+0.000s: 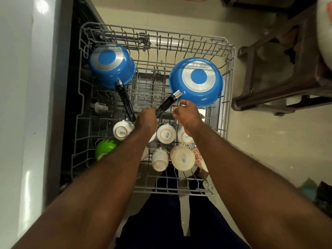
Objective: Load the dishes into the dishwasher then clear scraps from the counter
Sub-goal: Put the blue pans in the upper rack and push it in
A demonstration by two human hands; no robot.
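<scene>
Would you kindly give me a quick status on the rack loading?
Left hand grips blue pan by its handle. Right hand beside pan rim, hold unclear. Pan upside down in rack; saucepan, cups close by.

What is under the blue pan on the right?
The blue pan lies upside down over the wire rack. Only rack wires show around it; its body hides whatever is directly beneath.

My left forearm (107,168) and right forearm (233,159) are bare, stretched forward and down and closing in toward each other. My left hand (146,116) is back-up, fingers curled tight round the pan handle (167,104). My right hand (187,114) sits just beside it with fingers loosely bent and thumb pointing left, though I can't tell if it grips anything.
</scene>
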